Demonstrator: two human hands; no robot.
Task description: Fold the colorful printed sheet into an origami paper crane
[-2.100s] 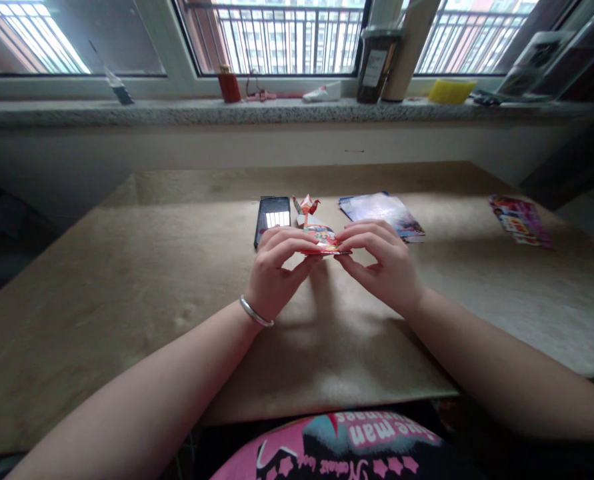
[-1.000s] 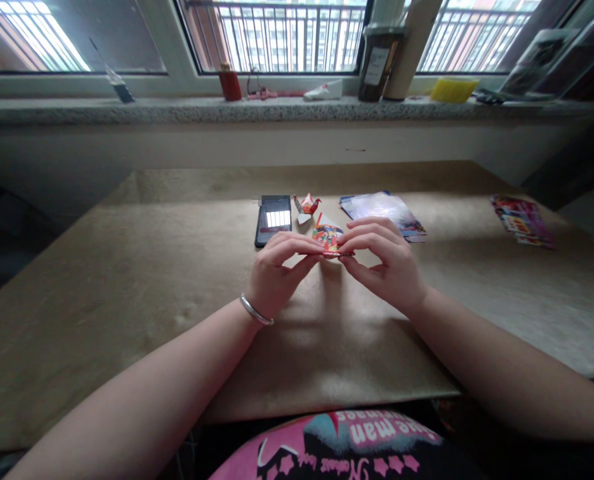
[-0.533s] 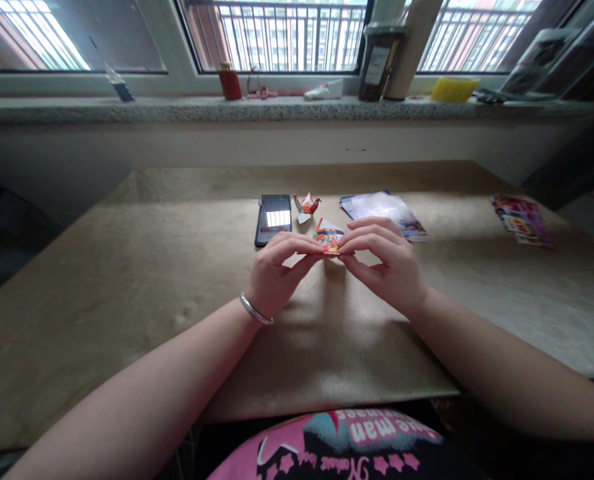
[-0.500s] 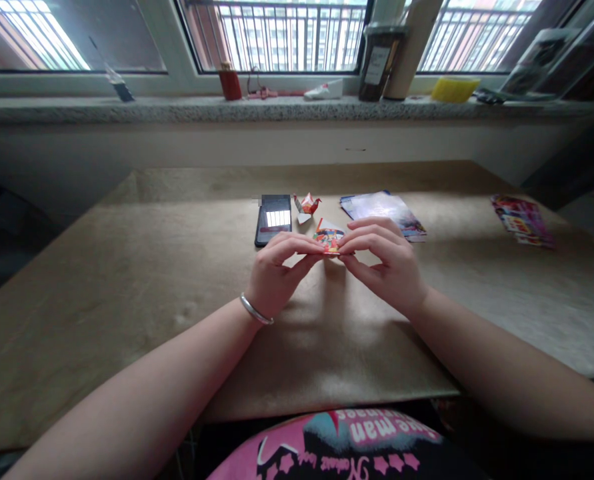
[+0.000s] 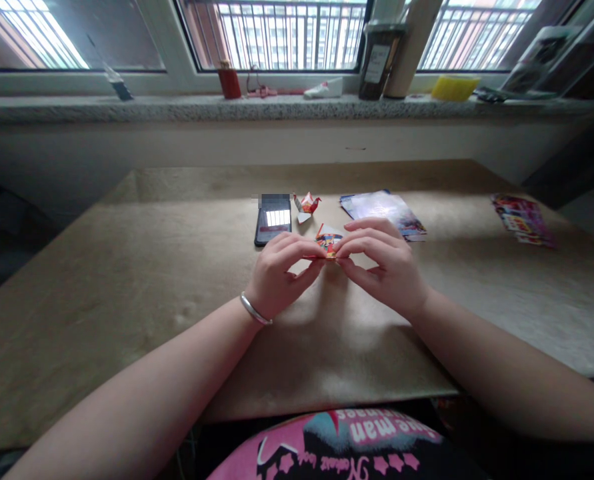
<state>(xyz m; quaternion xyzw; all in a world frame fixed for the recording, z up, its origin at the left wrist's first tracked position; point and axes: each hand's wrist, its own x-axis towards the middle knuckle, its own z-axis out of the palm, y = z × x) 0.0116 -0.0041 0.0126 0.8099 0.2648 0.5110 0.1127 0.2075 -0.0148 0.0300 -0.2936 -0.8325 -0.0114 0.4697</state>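
Between my hands is a small folded piece of colourful printed paper (image 5: pixel 328 243), mostly red and yellow, with a white part at its far side. My left hand (image 5: pixel 283 267) pinches its near edge from the left, thumb below and fingers on top. From the right, my right hand (image 5: pixel 383 261) pinches the same edge, its fingertips close to those of the left. Parts of the paper are hidden under my fingers. Just beyond it stands a red and white folded paper crane (image 5: pixel 307 205). A dark phone (image 5: pixel 273 220) lies left of the crane.
Purple-blue printed sheets (image 5: pixel 387 208) lie behind my right hand. More colourful cards (image 5: pixel 523 220) are at the table's right side. On the stone windowsill (image 5: pixel 287 112) stand a red bottle (image 5: pixel 229 81), a dark lidded jar (image 5: pixel 377 63) and a yellow object (image 5: pixel 455 88).
The paper's near edge has come slightly toward me and its printed face is tilted a little differently. My fingertips have drawn closer together along that edge.
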